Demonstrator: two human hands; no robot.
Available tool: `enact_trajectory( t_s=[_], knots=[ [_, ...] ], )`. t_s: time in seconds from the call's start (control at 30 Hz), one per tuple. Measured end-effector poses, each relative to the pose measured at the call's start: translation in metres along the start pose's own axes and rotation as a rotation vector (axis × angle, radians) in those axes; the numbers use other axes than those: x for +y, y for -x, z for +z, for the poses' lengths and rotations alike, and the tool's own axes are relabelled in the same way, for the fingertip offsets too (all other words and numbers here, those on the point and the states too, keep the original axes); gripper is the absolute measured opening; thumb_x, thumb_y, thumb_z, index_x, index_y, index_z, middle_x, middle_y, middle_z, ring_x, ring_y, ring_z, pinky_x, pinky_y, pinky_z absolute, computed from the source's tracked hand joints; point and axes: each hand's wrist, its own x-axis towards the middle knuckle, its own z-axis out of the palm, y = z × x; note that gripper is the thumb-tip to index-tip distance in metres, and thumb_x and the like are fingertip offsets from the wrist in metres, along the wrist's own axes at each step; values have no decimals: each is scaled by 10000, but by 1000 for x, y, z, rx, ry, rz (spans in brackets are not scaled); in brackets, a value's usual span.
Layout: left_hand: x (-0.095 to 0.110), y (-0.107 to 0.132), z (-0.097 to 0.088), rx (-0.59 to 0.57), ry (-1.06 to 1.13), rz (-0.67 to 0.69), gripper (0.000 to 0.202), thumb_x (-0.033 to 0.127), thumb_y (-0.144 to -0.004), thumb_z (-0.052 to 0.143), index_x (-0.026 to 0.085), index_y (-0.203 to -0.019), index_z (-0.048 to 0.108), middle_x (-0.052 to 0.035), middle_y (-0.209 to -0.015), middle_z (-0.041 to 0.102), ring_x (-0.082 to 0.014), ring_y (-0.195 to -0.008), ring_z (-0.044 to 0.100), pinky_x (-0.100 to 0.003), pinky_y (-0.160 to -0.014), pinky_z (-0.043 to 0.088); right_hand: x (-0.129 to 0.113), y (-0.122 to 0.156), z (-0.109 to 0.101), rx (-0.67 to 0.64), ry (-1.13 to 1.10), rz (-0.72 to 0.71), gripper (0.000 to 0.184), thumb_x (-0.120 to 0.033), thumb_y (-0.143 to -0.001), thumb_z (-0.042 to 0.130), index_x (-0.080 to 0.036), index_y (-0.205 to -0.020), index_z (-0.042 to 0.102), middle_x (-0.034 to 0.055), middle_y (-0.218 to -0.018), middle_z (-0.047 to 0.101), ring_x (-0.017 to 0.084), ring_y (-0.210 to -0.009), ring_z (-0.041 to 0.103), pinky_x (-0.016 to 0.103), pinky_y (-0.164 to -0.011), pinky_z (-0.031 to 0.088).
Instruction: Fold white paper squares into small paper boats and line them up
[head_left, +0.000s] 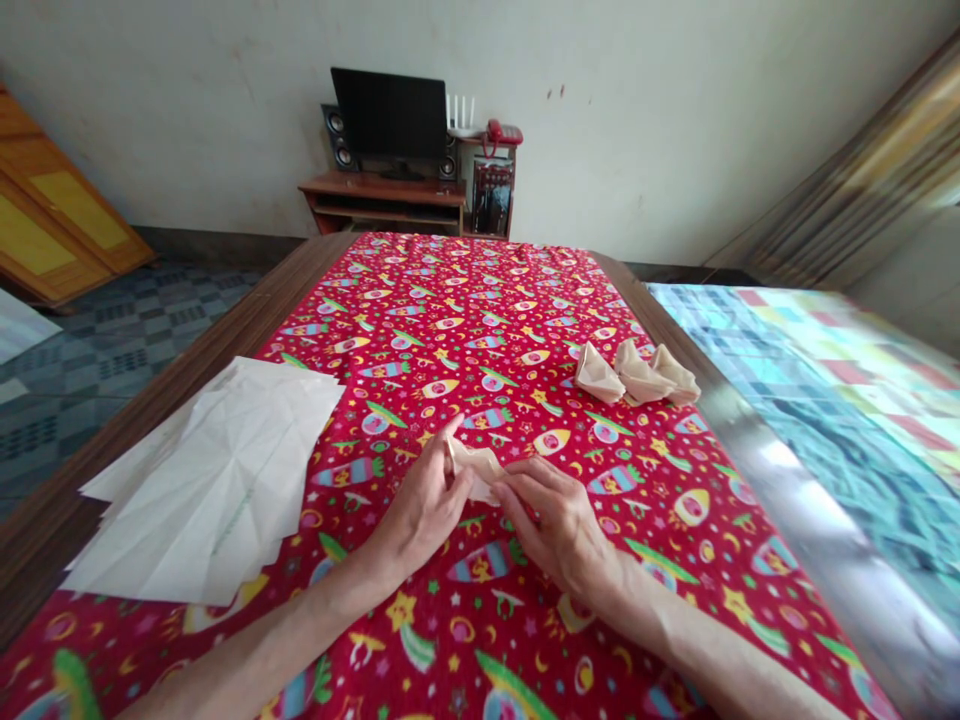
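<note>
A small folded piece of beige paper (478, 467) rests on the red patterned tablecloth (480, 330) in front of me. My left hand (424, 505) pinches its left side, thumb and fingers closed on the paper. My right hand (559, 520) presses down on its right side with curled fingers. Both hands meet over the paper near the middle of the table.
A stack of creased white paper sheets (217, 470) lies at the left. Three folded beige paper shapes (636, 375) sit at the right, near the table edge (720, 400). Beyond the table stand a monitor (390, 115) on a low desk, speakers and a red telephone (504, 132).
</note>
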Motion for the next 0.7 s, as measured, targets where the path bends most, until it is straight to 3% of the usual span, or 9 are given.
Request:
enact_trajectory(
  t_s=[0.2, 0.3, 0.43, 0.57, 0.7],
  knots=[
    [3, -1, -1, -18, -39, 71, 404, 261, -894, 394, 121, -1264, 472, -119, -1093, 635, -237, -1045, 602, -381, -900, 503, 0, -6, -5, 63, -102, 227, 108, -259, -906, 502, -186, -876, 576, 7, -752, 631, 114, -632, 568, 225, -600, 420],
    [5, -2, 0, -53, -43, 108, 421, 236, -875, 400, 132, -1276, 473, -121, -1164, 604, -229, -1105, 568, -377, -952, 468, 1, -11, -6, -39, -183, 339, 129, -266, -876, 536, -195, -858, 642, -3, -750, 676, 117, -624, 600, 205, -575, 421],
    [4, -1, 2, -74, -43, 69, 440, 228, -866, 409, 129, -1290, 472, -121, -1142, 599, -217, -1060, 579, -365, -952, 459, 3, -11, -3, -130, -226, 361, 172, -254, -859, 524, -193, -819, 680, -12, -703, 680, 110, -596, 598, 190, -552, 400],
    [-2, 0, 4, -92, -4, 57, 478, 224, -852, 445, 163, -1326, 448, -100, -1110, 591, -199, -963, 600, -344, -889, 490, 9, -5, 4, -71, -151, 391, 172, -201, -804, 537, -172, -661, 630, -27, -575, 598, 86, -514, 528, 183, -498, 342],
    [-4, -1, 4, -164, 182, -40, 536, 265, -834, 495, 167, -1355, 412, -103, -1169, 580, -182, -895, 627, -307, -793, 522, 13, -3, 6, -21, -82, 384, 188, -170, -773, 530, -169, -588, 559, -45, -517, 529, 64, -466, 462, 178, -476, 303]
  ],
)
